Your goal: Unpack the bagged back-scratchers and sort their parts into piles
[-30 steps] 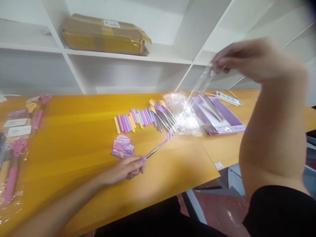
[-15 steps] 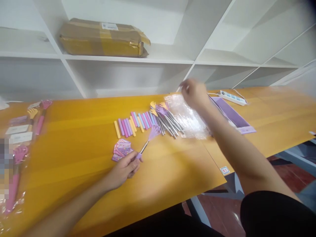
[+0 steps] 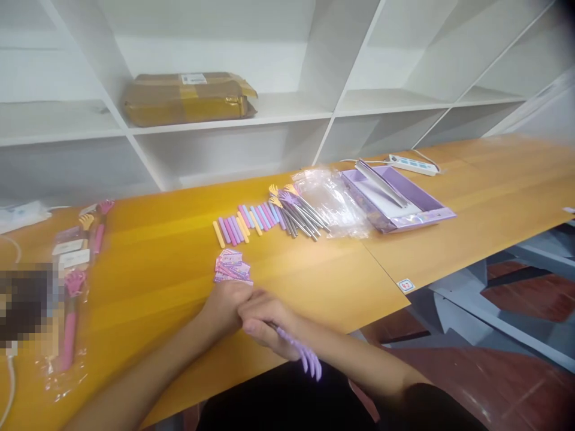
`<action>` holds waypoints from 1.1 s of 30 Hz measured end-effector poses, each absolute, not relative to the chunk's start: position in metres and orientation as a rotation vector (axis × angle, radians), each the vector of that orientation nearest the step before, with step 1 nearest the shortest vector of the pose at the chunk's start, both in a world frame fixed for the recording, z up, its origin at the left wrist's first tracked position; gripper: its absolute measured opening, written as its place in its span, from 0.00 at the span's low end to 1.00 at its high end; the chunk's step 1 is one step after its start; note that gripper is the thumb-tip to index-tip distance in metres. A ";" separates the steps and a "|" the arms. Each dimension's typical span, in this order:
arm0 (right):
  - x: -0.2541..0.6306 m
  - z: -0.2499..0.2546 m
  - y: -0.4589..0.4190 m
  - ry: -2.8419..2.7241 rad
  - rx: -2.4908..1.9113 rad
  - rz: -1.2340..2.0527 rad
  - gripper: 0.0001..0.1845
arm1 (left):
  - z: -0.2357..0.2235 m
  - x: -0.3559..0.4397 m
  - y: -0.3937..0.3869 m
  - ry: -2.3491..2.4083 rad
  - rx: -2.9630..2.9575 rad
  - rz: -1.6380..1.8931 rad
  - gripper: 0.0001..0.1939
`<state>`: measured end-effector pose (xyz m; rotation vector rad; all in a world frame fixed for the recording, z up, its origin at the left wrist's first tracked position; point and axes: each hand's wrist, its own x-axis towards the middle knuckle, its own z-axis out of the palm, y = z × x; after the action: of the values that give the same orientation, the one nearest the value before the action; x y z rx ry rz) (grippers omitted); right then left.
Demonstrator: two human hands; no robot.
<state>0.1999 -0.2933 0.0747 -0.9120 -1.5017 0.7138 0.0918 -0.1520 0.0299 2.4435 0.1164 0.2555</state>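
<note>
Both hands meet at the near edge of the worktop (image 3: 135,251); left hand (image 3: 223,308) and right hand (image 3: 265,320) have fingers closed on the purple back scratcher (image 3: 299,352); its long axis runs down-right, claw end past the edge, toward the body.

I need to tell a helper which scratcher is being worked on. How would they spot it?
On the long orange table, look at the near edge, below the purple cards. Both hands meet there around the purple hand-shaped back scratcher, the only one off the pile, claw pointing past the edge.
</note>
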 end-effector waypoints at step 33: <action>0.182 0.044 -0.327 -2.006 -1.034 0.052 0.35 | 0.069 0.101 -0.136 -0.113 2.420 0.206 0.32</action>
<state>0.1825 -0.3274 0.0442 -1.0336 -2.0055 0.0524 0.1014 -0.1360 0.0691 2.4201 -0.1127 0.2060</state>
